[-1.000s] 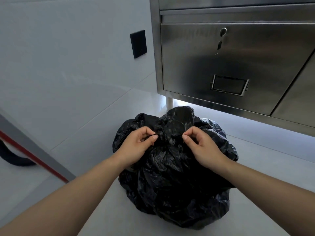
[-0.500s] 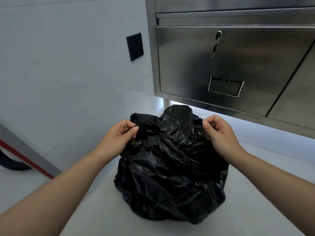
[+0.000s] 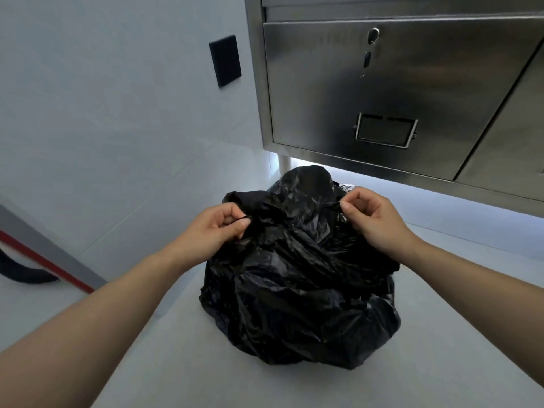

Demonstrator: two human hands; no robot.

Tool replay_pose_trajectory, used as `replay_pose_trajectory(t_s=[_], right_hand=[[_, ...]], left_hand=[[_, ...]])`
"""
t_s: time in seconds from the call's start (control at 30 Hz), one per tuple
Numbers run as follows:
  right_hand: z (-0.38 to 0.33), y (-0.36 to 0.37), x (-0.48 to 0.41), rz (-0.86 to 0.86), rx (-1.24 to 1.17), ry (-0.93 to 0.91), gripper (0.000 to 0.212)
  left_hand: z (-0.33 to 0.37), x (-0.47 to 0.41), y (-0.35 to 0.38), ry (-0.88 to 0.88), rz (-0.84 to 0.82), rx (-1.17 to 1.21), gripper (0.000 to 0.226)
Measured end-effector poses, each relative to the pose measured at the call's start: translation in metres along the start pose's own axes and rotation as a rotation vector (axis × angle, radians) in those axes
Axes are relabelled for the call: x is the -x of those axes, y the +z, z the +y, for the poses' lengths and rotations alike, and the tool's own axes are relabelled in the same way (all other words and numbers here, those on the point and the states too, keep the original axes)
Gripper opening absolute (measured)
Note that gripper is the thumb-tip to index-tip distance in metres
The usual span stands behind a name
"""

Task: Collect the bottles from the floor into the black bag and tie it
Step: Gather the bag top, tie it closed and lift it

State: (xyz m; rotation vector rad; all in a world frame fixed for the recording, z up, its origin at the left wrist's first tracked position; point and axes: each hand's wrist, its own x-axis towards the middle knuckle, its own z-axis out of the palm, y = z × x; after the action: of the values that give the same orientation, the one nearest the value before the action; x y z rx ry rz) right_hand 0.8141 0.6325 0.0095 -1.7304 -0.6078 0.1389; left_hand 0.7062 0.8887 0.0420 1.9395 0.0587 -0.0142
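A bulging black bag [image 3: 297,290] sits on the pale floor in front of me. My left hand [image 3: 217,228] pinches the bag's top edge on its left side between thumb and fingers. On the right side my right hand [image 3: 371,219] pinches the other part of the top edge. The gathered top of the bag rises between the two hands. No bottles show; whatever the bag holds is hidden by the plastic.
A stainless steel cabinet [image 3: 397,92] on short legs stands right behind the bag, with a lit gap beneath it. A white wall with a black plate [image 3: 225,60] runs on the left. A grey and red strip [image 3: 50,260] and a dark hose [image 3: 20,272] lie far left.
My hands went from close together at the middle of the bag's top to far apart, pulling the edges outward; the camera also shifted slightly.
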Motion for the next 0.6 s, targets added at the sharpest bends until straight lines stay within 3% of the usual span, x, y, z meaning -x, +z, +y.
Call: replay_pose_trajectory(t_s=[0.3,0.6], right_hand=[[0.027,-0.037,0.01,0.134,0.111,0.078,0.018],[0.008,-0.02,-0.003,0.162,0.039,0.023,0.023]], left_hand=[[-0.033,0.018,-0.039,-0.153,0.198,0.021,0.02],[-0.016,-0.004,-0.021,-0.07,0.265,0.068,0.019]])
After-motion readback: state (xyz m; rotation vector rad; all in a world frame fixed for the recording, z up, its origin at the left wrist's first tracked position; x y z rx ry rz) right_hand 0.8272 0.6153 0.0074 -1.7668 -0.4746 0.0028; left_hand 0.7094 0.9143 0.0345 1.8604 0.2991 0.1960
